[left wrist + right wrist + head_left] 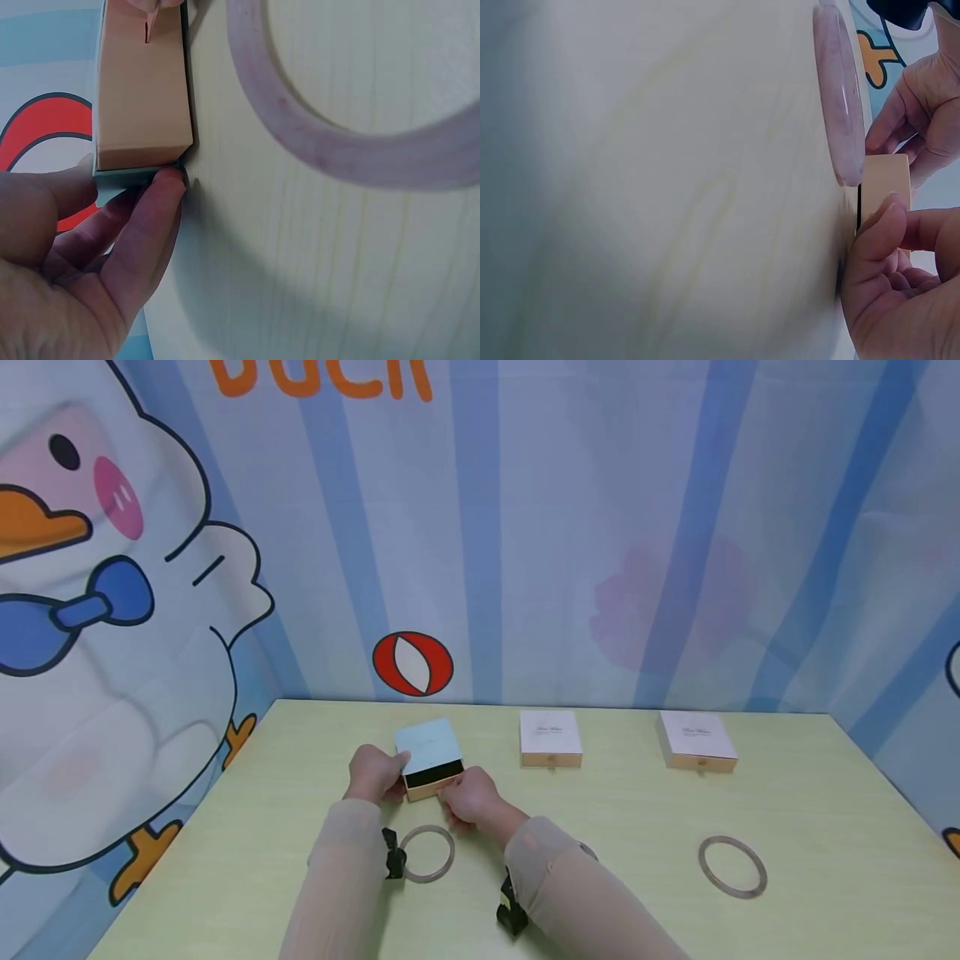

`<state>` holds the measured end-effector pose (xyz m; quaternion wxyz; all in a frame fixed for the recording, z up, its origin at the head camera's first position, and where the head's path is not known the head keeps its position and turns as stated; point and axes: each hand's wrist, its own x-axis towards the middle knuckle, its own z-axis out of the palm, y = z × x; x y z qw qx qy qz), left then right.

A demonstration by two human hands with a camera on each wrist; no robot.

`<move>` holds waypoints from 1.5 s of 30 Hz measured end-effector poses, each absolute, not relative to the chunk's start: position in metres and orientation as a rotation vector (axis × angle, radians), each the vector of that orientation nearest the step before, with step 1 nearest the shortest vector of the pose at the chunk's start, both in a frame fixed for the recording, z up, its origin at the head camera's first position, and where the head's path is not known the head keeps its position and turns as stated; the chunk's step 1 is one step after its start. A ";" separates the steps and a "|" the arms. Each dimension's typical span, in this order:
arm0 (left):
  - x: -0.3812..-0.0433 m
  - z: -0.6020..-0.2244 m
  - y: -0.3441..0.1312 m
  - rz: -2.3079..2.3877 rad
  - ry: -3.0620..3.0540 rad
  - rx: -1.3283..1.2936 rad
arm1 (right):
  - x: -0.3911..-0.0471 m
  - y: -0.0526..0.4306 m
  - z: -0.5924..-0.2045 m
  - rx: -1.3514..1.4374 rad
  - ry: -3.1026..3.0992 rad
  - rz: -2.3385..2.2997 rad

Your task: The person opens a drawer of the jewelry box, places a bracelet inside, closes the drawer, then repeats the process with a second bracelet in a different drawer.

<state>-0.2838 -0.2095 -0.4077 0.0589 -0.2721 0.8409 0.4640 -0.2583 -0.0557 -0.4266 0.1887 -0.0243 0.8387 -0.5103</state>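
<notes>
A small drawer-style gift box [429, 743] with a pale blue sleeve sits toward the back left of the table. Its tan drawer [144, 90] is partly slid out, and a dark strip of the inside shows. The left hand [375, 774] grips the sleeve at its left side, thumb and fingers on opposite faces. At the drawer's front, the right hand [471, 797] pinches the small pull tab [152, 26] between thumb and finger. A pinkish bangle [427, 879] lies flat on the table just in front of the box, between the two forearms.
Two more drawer boxes stand along the back, a middle one [551, 732] and a right one [697, 735], both closed with lettered tops. Another bangle [738, 893] lies at the right. Behind the right sleeve a curved edge [589, 851] peeks out. A printed curtain [555, 527] hangs behind the table.
</notes>
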 end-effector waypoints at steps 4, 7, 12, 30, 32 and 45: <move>-0.285 -0.409 -0.211 1.409 2.545 -0.818 | -0.257 -0.056 -0.426 -0.059 2.363 -1.419; -0.285 -0.409 -0.211 1.411 2.542 -0.815 | -0.256 -0.056 -0.426 -0.059 2.362 -1.416; -0.285 -0.408 -0.210 1.414 2.542 -0.806 | -0.255 -0.055 -0.427 -0.069 2.362 -1.427; -0.282 -0.407 -0.210 1.415 2.550 -0.785 | -0.252 -0.054 -0.427 -0.066 2.344 -1.453; -0.282 -0.407 -0.210 1.416 2.551 -0.775 | -0.252 -0.053 -0.426 -0.063 2.350 -1.446; -0.284 -0.410 -0.211 1.429 2.548 -0.786 | -0.250 -0.052 -0.429 -0.085 2.352 -1.468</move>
